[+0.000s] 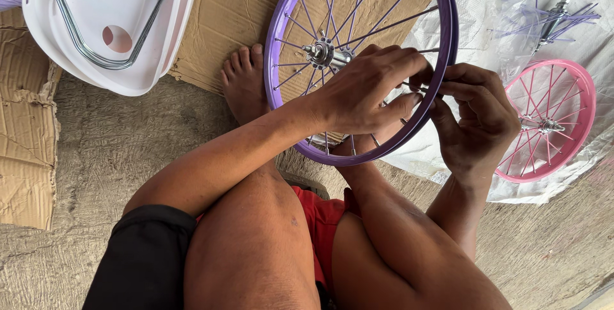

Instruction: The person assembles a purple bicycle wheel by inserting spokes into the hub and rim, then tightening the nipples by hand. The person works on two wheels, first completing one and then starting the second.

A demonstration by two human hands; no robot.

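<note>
Underfoot, brown cardboard (230, 9) lies flat, with clear plastic wrapping (492, 35) spread at right under a pink wheel (550, 121). Left hand (364, 89) pinches a spoke inside the purple wheel (441, 61); right hand (476, 121) curls closed against the rim's outer edge.

Purple wheel rim (448, 61) stood upright before you, silver hub (322, 54) centred, purple spokes (377, 29) laced, lower edge at your legs.
</note>
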